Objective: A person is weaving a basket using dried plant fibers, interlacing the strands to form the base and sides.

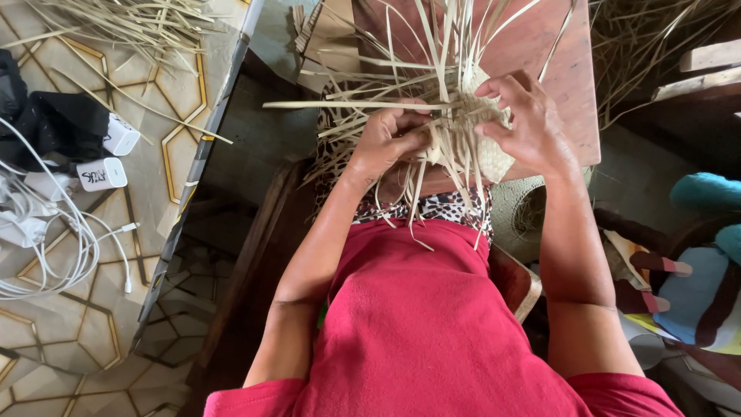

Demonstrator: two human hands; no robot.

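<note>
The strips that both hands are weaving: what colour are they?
Pale straw-yellow, like dried leaf; the strips show best in the head view.

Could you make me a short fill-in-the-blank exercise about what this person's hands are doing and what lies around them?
1. Both hands, the left hand and the right hand, grip a half-woven piece made of pale ____ strips.
2. The person's shirt is ____ in colour.
3. On the patterned table at the left lie white chargers and white ____.
4. Loose strips lie in a pile at the ____ end of that table.

Missing words: straw; red; cables; far
</note>
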